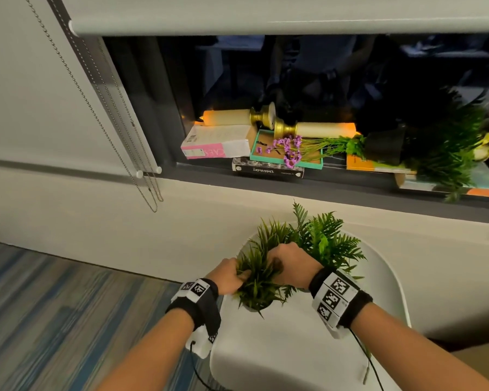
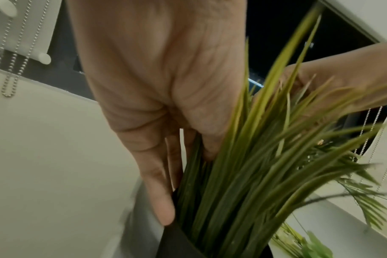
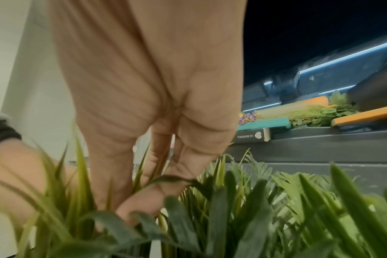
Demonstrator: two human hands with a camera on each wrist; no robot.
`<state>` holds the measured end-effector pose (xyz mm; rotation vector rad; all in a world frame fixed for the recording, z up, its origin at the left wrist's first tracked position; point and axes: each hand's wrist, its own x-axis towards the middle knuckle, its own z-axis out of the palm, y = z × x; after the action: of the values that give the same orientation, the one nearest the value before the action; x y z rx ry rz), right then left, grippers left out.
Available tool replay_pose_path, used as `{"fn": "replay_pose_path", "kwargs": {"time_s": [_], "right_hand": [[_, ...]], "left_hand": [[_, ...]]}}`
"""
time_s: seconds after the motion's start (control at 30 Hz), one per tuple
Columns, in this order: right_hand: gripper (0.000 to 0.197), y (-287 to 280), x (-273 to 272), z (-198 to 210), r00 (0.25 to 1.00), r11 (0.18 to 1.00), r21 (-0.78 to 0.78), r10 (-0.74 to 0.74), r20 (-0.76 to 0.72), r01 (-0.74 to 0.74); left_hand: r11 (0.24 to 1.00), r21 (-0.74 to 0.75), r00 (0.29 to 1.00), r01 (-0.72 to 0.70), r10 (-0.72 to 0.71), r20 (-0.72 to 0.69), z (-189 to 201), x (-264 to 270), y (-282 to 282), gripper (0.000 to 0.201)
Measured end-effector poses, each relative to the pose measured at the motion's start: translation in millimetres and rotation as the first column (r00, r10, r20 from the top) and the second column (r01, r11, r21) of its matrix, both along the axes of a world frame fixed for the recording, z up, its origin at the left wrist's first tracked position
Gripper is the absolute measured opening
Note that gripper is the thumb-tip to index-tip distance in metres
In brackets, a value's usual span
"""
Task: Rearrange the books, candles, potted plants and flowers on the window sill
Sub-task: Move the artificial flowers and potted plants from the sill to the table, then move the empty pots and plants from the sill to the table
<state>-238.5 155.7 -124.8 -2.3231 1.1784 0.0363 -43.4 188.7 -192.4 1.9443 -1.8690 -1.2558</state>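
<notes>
A: The head view looks down from above at the sill (image 1: pixel 308 184); the wrist views?
B: Very near, facing along each palm; all three share the plant (image 1: pixel 261 273).

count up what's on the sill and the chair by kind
candles: 2
books: 5 that show
potted plants: 3, one tipped on the sill, two on the chair
flower bunches: 1
total: 11
</notes>
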Motion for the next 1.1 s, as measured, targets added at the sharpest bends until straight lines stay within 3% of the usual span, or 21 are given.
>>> {"fn": "replay_pose_path", "kwargs": {"time_s": [0.1, 0.23, 0.4, 0.53, 0.63, 0.77, 0.83, 0.97, 1.1], "right_hand": [[0.015, -2.1, -4.8, 5.4, 0.998, 0.998, 0.037, -0.047, 0.043, 0.045], [0.017, -5.2, -8.1, 8.0, 0.997, 0.999, 0.020, -0.042, 0.061, 0.041], [0.015, -4.9, -11.7, 10.1, 0.994, 0.997, 0.030, -0.068, 0.090, 0.066], [0.011, -10.9, -19.0, 22.7, 0.979, 0.994, 0.021, -0.105, 0.172, 0.103], [0.007, -21.8, -29.3, 37.0, 0.955, 0.989, 0.008, -0.145, 0.260, 0.148], [0.001, -38.8, -50.1, 48.5, 0.897, 0.964, 0.002, -0.248, 0.365, 0.265], [0.010, -47.7, -63.1, 51.4, 0.865, 0.942, -0.015, -0.300, 0.402, 0.334], [0.007, -64.2, -92.3, 58.7, 0.807, 0.871, -0.048, -0.432, 0.403, 0.490], [0.012, -94.8, -126.4, 63.6, 0.651, 0.747, -0.014, -0.570, 0.502, 0.665]], "left_hand": [[0.999, -0.040, 0.999, 0.035, -0.036, -0.008, 6.9, -4.5, -8.2, 0.011], [0.994, -0.081, 0.996, 0.076, -0.079, -0.044, 21.2, -6.9, -21.4, 0.019], [0.976, -0.086, 0.976, 0.199, -0.190, 0.106, 41.7, -9.2, -35.2, 0.022], [0.962, -0.108, 0.965, 0.252, -0.242, 0.103, 67.3, -8.2, -49.1, 0.005], [0.953, -0.167, 0.966, 0.254, -0.243, 0.084, 93.0, -10.4, -66.6, 0.017], [0.920, -0.294, 0.965, 0.260, -0.236, 0.113, 125.2, -21.1, -91.1, 0.018], [0.895, -0.355, 0.962, 0.271, -0.246, 0.114, 136.9, -31.0, -103.2, 0.018], [0.857, -0.422, 0.955, 0.297, -0.273, 0.118, 155.1, -60.9, -122.0, 0.019], [0.818, -0.488, 0.951, 0.304, -0.293, 0.102, 170.7, -94.6, -141.2, 0.018]]}}
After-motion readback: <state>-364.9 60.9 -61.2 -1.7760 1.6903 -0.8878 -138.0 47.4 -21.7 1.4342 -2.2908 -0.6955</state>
